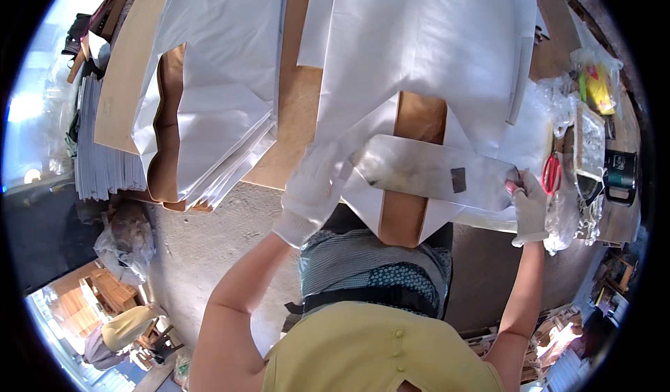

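A large white paper bag (426,50) lies in front of me, its near end folded into a diamond with brown inner paper (420,116) showing. Across that fold rests a flat grey metal plate (419,171), rounded at its left end and marked with a dark square patch. My right hand (530,207), in a white glove with bare fingertips, grips the plate's right end. My left hand (314,182), in a white knitted glove, lies stretched out by the fold's left corner, next to the plate's left end. Its fingertips blend into the white paper.
To the left lies a stack of white bags (223,78) with brown openings. Farther left are piled white sheets (105,141). Red-handled scissors (551,174), a dark mug (620,175) and clear plastic wrapping (562,214) sit at the right. Another person (125,329) is at lower left.
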Available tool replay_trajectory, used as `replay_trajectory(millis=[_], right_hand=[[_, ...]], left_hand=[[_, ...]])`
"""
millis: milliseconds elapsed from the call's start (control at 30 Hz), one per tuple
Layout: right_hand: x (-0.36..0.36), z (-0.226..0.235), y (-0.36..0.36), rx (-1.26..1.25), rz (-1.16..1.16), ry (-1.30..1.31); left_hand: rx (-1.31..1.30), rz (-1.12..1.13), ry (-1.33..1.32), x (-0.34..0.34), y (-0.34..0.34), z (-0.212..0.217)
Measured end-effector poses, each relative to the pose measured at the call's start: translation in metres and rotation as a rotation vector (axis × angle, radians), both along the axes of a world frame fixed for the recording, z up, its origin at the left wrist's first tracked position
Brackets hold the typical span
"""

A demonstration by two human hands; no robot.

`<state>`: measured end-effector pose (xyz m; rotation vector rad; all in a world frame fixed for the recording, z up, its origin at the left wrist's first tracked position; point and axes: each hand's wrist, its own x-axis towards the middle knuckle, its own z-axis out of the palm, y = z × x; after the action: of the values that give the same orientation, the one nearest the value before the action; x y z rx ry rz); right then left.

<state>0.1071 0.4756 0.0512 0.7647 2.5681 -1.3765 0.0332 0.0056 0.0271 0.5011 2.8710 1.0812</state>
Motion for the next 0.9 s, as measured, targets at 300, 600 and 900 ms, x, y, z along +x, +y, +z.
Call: replay_trajectory(millis=[300, 600, 900], right_hand=[[-0.045, 0.001, -0.082, 0.286, 0.065, -0.101], [-0.038, -0.016, -0.082, 0.746, 0.450, 0.143], [-0.105, 0.007, -0.106, 0.763, 0.680, -0.100]], left_hand=[[0.050, -0.438, 0.096, -0.049, -0.054, -0.002], [-0.012, -0.517, 0.162, -0.054, -0.054, -0.001], [-0.273, -0.690, 0.369, -0.019, 0.018, 0.016]])
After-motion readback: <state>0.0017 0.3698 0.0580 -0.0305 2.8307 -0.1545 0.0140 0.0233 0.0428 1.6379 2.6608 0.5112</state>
